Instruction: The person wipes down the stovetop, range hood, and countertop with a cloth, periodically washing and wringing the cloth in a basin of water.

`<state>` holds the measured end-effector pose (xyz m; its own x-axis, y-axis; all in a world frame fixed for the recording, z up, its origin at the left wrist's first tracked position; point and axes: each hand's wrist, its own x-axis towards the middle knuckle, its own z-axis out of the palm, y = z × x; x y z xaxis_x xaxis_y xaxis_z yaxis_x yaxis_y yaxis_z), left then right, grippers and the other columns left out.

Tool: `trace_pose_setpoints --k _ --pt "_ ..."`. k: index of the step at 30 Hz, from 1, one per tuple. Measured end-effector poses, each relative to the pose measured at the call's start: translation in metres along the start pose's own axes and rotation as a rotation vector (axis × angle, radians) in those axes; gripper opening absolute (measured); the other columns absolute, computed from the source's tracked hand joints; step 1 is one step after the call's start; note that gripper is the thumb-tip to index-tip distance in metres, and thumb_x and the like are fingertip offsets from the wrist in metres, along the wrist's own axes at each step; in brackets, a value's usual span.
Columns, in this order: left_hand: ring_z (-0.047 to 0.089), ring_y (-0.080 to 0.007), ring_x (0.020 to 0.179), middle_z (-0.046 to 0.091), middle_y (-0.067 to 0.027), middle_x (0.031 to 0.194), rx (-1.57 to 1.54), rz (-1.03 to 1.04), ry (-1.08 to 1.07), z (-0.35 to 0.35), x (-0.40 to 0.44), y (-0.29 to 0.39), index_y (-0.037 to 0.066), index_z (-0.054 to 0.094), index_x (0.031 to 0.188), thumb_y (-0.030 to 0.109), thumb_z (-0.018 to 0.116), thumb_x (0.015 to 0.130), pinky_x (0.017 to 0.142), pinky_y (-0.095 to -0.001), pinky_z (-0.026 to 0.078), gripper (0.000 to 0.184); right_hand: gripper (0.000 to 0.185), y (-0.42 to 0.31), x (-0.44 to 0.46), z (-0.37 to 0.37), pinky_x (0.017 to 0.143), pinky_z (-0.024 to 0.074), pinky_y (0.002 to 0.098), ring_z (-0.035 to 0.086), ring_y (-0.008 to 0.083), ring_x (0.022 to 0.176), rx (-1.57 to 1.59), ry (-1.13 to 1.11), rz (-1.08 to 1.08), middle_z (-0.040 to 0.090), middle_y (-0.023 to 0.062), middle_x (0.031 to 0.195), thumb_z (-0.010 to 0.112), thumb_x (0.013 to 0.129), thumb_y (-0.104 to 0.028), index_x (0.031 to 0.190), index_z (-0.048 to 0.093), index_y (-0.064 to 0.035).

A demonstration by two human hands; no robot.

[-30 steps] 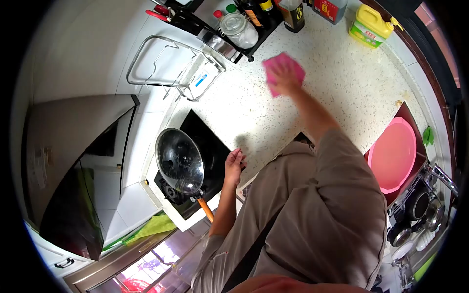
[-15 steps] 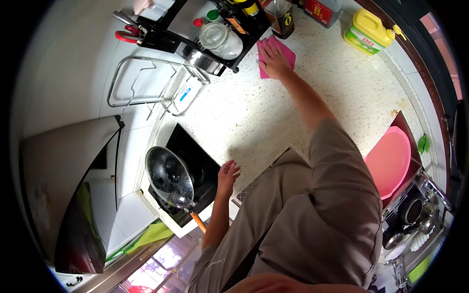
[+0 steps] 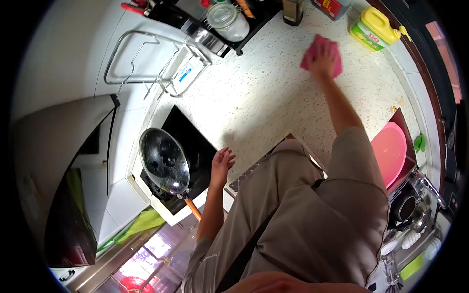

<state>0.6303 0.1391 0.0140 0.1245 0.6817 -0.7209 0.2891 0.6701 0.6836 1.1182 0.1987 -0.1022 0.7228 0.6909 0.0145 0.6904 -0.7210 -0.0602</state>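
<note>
The right hand (image 3: 322,62) and pink cloth (image 3: 336,54) have moved from beside the dark bottle (image 3: 293,12) toward the yellow jug (image 3: 374,29).

Grey-brown top (image 3: 322,229), short sleeves (image 3: 354,158), dark strap (image 3: 246,256)

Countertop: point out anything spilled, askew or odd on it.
A small brownish patch marks the countertop near the pink basin. It looks odd, possibly residue, because it is larger than the surrounding speckles.

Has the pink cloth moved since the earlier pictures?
Yes. The pink cloth, under the right hand, is now clearly closer to the yellow jug on the counter.
</note>
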Motion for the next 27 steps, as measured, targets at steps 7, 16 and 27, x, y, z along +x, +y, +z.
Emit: trace_pose_setpoints --k 7,16,27 --pt "0.060 -0.0184 0.097 0.057 -0.0086 0.114 -0.086 0.045 -0.007 -0.017 -0.013 -0.020 0.002 0.047 0.126 0.026 0.054 0.095 0.079 -0.0293 0.049 0.040 0.069 -0.061 -0.021 0.003 0.107 0.0225 0.0491 0.028 0.0374 0.132 0.091 -0.310 -0.189 0.030 0.0205 0.143 0.038 0.091 -0.053 0.143 0.028 -0.0080" --pt "0.060 -0.0198 0.099 0.057 -0.0112 0.118 -0.038 0.039 -0.104 -0.018 -0.004 -0.022 0.003 0.047 0.126 0.025 0.053 0.095 0.079 -0.0300 0.049 0.039 0.059 -0.103 -0.196 -0.007 0.108 0.0273 0.0446 0.037 0.0315 0.129 0.627 0.108 -1.018 0.043 0.0184 0.136 0.057 0.086 -0.034 0.135 0.041 -0.0053" --pt "0.061 -0.0201 0.100 0.058 -0.0093 0.116 -0.083 0.061 -0.070 -0.056 -0.037 -0.049 0.006 0.049 0.124 0.029 0.054 0.095 0.083 -0.0327 0.049 0.037 0.074 -0.061 -0.077 0.005 0.114 0.0089 0.0460 0.011 0.0316 0.141 0.214 -0.109 0.122 0.013 0.0161 0.153 0.030 0.094 -0.054 0.148 0.010 -0.0083"
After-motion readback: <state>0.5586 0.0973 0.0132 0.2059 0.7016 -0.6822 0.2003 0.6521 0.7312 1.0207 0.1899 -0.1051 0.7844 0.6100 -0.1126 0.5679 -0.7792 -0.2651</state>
